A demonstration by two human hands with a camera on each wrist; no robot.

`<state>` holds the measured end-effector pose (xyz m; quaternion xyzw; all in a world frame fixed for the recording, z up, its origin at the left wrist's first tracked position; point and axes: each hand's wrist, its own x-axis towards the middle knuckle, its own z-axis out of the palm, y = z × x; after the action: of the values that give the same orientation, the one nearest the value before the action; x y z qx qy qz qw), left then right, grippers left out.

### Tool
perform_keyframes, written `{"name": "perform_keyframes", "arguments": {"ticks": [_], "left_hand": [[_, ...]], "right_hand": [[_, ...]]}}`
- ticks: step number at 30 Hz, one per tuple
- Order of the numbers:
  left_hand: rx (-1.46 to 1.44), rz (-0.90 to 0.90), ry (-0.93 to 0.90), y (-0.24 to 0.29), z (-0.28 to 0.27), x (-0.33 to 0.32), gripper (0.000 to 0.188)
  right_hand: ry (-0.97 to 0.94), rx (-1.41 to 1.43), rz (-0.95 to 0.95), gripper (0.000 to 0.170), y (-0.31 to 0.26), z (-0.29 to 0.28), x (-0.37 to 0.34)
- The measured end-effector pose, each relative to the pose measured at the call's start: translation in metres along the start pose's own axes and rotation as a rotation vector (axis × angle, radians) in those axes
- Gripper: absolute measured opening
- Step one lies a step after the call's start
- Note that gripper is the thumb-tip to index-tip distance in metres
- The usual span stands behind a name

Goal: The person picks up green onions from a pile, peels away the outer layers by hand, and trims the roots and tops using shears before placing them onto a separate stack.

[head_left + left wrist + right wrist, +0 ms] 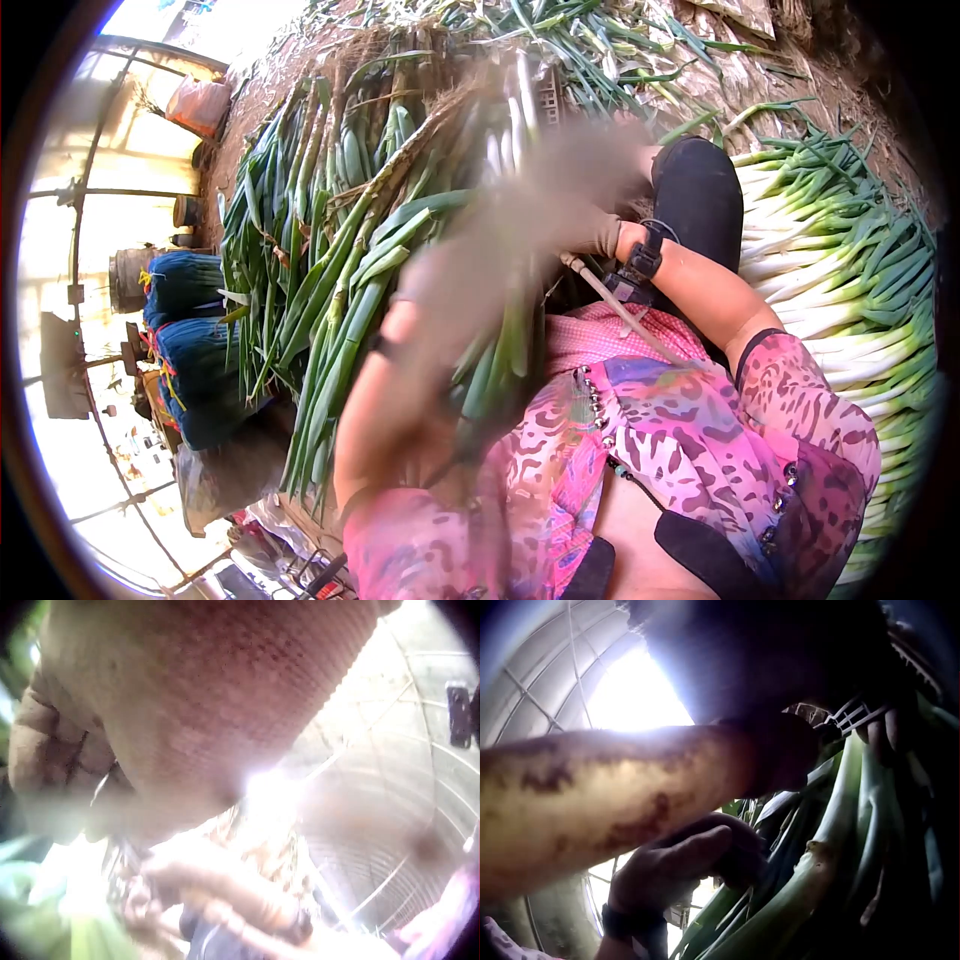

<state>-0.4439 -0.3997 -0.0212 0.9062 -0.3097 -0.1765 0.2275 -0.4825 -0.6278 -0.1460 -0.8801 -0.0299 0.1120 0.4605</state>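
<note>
Long leeks [380,240] with green leaves lie heaped before the person. My left hand [450,285], in a knit glove and blurred by motion, is over the heap. In the left wrist view this left hand [187,697] fills the top, its fingers [56,742] bent; I cannot tell what lies in them. My right hand [592,236] grips a tan hose [625,315] at its front end, near the lap. In the right wrist view the blotched hose [607,802] runs into the dark right hand [787,682], above leek stems [802,892].
White-stemmed leeks [800,270] lie in a long row at the right, beside a dark-clad knee [697,200]. Loose leaves [620,50] litter the ground ahead. Dark blue bundles [200,370] stand at the left, near the bright frame wall [100,150].
</note>
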Motion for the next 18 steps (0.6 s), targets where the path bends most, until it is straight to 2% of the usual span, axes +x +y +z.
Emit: {"name": "perform_keyframes", "arguments": {"ticks": [2,3,4,5,6,8,9,12,13,14,16,18], "left_hand": [[0.011,-0.115,0.236,-0.046,-0.041,0.012,0.029],[0.098,-0.145,0.284,-0.089,-0.065,0.023,0.028],[0.304,-0.341,0.286,-0.100,-0.085,0.025,0.031],[0.528,-0.419,0.214,-0.144,-0.092,0.028,0.037],[0.629,-0.627,-0.017,-0.201,-0.088,0.035,0.042],[0.462,-0.516,0.126,-0.225,-0.079,0.018,0.042],[0.519,-0.548,0.026,-0.199,-0.090,0.020,0.040],[0.590,-0.607,-0.074,-0.138,-0.103,0.012,0.043],[0.537,-0.564,0.003,-0.132,-0.106,0.009,0.037],[0.512,-0.516,0.081,-0.101,-0.111,0.009,0.035],[0.362,-0.380,0.004,-0.068,-0.122,0.017,0.037],[0.161,-0.457,-0.075,-0.018,-0.110,0.028,0.040]], "right_hand": [[-0.012,0.039,0.009,0.041,0.011,0.000,-0.005],[-0.035,0.094,0.026,0.042,0.014,-0.001,-0.013],[-0.057,0.150,0.043,0.044,0.015,-0.001,-0.020],[-0.067,0.186,0.068,0.045,0.011,-0.003,-0.027],[-0.077,0.221,0.092,0.046,0.006,-0.006,-0.034],[-0.086,0.289,0.142,0.042,-0.004,-0.013,-0.050],[-0.094,0.343,0.160,0.040,-0.004,-0.012,-0.056],[-0.090,0.373,0.201,0.040,-0.015,-0.022,-0.071],[-0.083,0.372,0.208,0.041,-0.019,-0.026,-0.074],[-0.084,0.390,0.209,0.041,-0.023,-0.028,-0.079],[-0.078,0.409,0.191,0.041,-0.025,-0.025,-0.081],[-0.057,0.422,0.146,0.042,-0.022,-0.020,-0.079]]}}
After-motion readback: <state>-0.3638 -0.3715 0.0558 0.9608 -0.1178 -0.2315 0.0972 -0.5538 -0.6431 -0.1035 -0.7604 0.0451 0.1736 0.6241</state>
